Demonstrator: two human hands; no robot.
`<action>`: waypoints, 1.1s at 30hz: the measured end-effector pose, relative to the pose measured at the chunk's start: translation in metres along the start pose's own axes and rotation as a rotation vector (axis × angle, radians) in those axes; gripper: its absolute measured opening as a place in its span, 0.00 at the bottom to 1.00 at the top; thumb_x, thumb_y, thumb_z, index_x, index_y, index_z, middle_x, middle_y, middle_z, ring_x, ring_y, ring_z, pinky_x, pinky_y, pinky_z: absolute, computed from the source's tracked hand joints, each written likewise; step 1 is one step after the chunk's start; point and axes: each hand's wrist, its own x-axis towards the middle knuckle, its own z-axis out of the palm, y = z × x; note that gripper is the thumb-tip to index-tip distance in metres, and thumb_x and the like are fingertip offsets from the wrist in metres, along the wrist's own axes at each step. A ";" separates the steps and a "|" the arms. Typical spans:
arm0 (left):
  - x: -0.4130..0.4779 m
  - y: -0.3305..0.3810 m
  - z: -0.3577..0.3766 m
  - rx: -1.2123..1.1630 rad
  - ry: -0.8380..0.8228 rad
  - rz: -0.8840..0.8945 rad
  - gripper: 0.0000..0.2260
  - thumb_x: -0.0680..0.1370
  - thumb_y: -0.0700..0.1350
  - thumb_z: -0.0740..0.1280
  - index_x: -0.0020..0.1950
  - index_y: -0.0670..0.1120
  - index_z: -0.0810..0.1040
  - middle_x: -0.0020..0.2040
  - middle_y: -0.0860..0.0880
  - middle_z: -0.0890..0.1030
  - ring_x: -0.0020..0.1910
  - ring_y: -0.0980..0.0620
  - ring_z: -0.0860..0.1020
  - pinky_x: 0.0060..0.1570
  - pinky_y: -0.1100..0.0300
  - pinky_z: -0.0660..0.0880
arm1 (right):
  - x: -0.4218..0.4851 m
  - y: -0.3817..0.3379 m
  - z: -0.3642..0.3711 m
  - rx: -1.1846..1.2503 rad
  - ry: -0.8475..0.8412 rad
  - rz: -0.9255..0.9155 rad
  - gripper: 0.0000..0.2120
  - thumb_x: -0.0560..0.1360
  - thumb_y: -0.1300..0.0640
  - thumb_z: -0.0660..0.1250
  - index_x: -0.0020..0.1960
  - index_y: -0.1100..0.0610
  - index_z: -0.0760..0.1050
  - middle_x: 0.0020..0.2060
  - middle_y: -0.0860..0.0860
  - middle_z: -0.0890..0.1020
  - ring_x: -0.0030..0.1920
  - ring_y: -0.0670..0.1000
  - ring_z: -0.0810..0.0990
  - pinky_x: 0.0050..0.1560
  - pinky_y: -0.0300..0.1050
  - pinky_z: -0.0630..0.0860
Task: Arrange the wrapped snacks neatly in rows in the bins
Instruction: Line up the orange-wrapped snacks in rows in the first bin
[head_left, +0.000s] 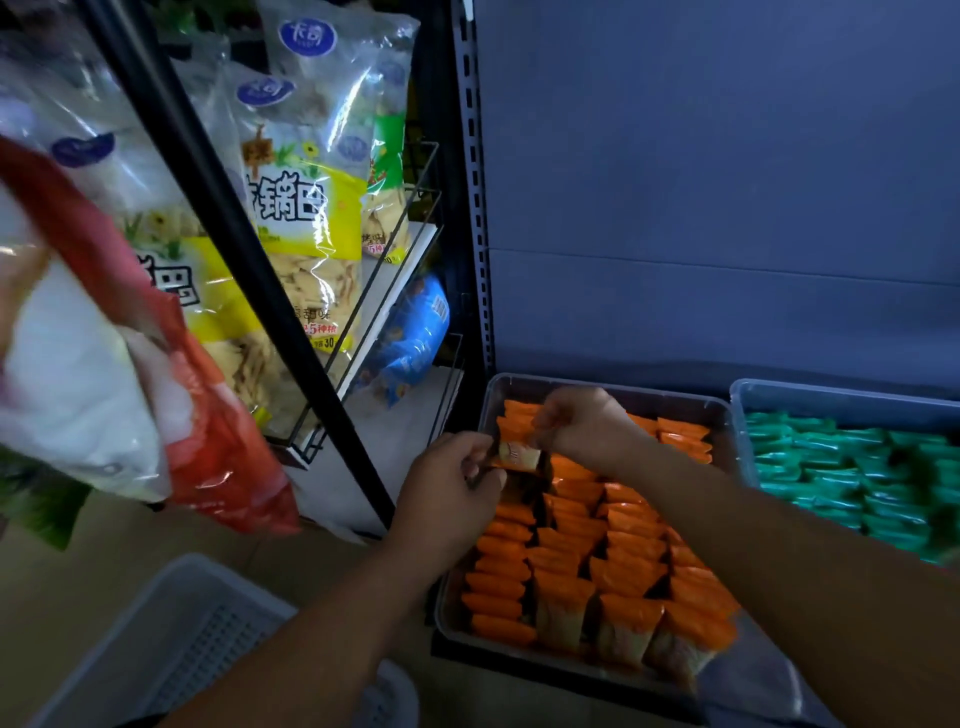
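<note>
Both hands on one small orange-and-beige wrapped snack pack — left hand pinches its left end with curled fingers, right hand pinches the right end from above. The pack sits between the hands, held just over the far-left part of the clear rectangular plastic bin. Its long axis runs roughly left-right, printed face toward the camera. Below it, orange wrapped snacks fill the bin in rows, mostly on edge. A second clear bin just to the right holds green wrapped snacks. A grey perforated plastic basket sits near left — apart from both bins.
</note>
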 end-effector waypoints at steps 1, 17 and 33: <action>-0.006 0.006 -0.004 -0.030 -0.006 -0.003 0.15 0.79 0.45 0.73 0.65 0.50 0.79 0.58 0.55 0.79 0.55 0.62 0.77 0.54 0.65 0.76 | -0.011 -0.010 -0.009 0.054 -0.021 0.011 0.09 0.72 0.59 0.78 0.44 0.51 0.78 0.43 0.49 0.83 0.44 0.48 0.80 0.41 0.40 0.77; -0.044 0.068 -0.021 -0.306 -0.093 0.124 0.06 0.83 0.48 0.68 0.52 0.56 0.84 0.43 0.51 0.85 0.41 0.48 0.84 0.42 0.43 0.83 | -0.107 -0.029 -0.046 0.464 -0.140 0.025 0.03 0.78 0.59 0.73 0.51 0.54 0.85 0.48 0.55 0.87 0.53 0.54 0.86 0.58 0.57 0.83; -0.053 0.079 0.000 -0.306 -0.262 0.069 0.22 0.74 0.42 0.79 0.63 0.61 0.78 0.46 0.55 0.84 0.45 0.57 0.83 0.49 0.57 0.83 | -0.098 -0.013 -0.061 0.611 0.011 0.097 0.08 0.83 0.54 0.66 0.56 0.56 0.81 0.44 0.56 0.87 0.44 0.54 0.88 0.44 0.49 0.84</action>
